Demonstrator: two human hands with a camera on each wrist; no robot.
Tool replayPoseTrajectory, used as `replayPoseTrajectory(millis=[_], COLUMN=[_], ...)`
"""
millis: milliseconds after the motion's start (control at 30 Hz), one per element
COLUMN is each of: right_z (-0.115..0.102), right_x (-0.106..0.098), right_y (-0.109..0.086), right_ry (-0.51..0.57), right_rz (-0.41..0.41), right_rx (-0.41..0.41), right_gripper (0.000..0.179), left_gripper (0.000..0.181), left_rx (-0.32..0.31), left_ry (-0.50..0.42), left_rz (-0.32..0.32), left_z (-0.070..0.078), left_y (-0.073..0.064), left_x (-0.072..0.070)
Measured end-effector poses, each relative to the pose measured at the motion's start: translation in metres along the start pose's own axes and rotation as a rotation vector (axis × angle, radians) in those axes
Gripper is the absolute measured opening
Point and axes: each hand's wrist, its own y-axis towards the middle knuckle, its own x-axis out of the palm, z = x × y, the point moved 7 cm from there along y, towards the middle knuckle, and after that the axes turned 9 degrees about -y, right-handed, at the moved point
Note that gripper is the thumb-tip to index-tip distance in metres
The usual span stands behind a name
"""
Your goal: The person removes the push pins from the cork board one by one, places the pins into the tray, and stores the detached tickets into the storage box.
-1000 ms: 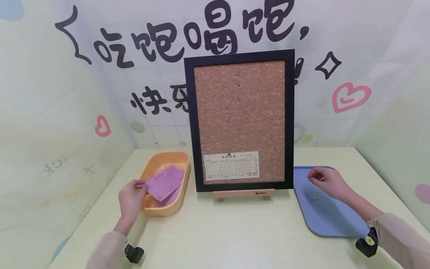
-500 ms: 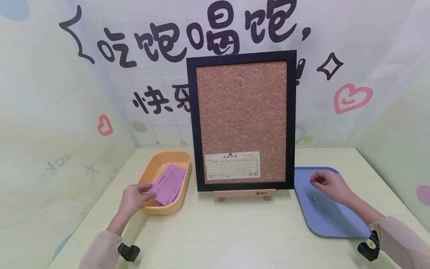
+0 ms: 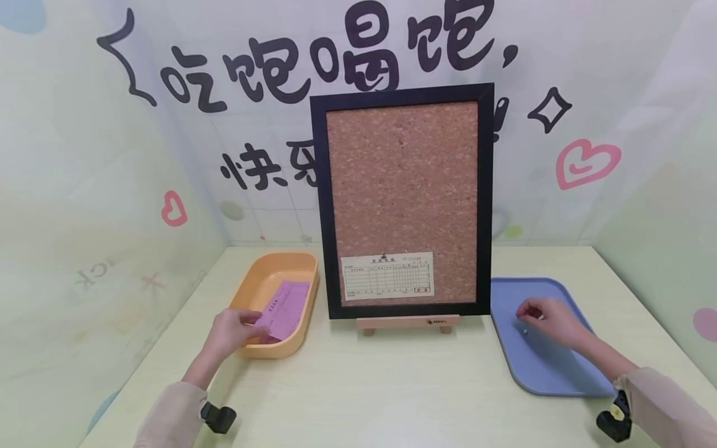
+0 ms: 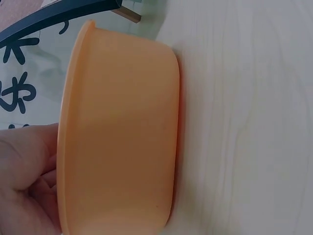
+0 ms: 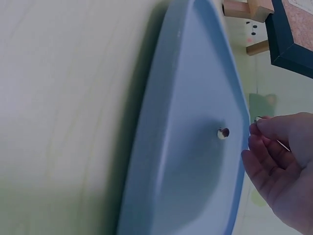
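Observation:
My left hand (image 3: 232, 333) reaches over the near-left rim of an orange plastic basket (image 3: 246, 286). Its thumb and fingers stand apart at the lower left edge of a pink printed slip (image 3: 285, 308). In the left wrist view the basket wall (image 4: 122, 132) hides my fingertips. Over a blue tray (image 3: 560, 367), my right hand (image 3: 551, 320) pinches a small shiny thumbtack (image 5: 257, 119) between thumb and finger. Another metal thumbtack (image 5: 223, 133) lies on the tray below that hand.
A black-framed cork board (image 3: 403, 199) stands upright on a small wooden easel (image 3: 409, 322) between basket and tray. A white printed form (image 3: 386, 277) is pinned at its lower left. Printed cloth walls surround the pale table (image 3: 381, 386).
The pink slip that my left hand held raised has come down onto the others in the basket, and that hand has moved further in. My right hand stays over the tray, slightly lower.

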Motion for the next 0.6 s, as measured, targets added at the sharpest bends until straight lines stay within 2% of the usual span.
replayPoseTrajectory(millis=[300,467,600], right_z=[0.014,0.019,0.02], right_x=[0.011,0.016,0.019], right_y=[-0.005,-0.007,-0.007], right_ry=[-0.032,-0.045,-0.045], right_rz=[-0.041,-0.061,-0.078], right_rx=[0.023,0.052,0.065], right_gripper=[0.01,0.007,0.008], left_gripper=[0.044,0.043,0.045], left_rx=[-0.014,0.029,0.039], left_ry=[0.03,0.069,0.08], left_rz=[0.016,0.032,0.043], left_z=[-0.001,0.003,0.004], left_y=[0.004,0.006,0.005], left_x=[0.003,0.005,0.005])
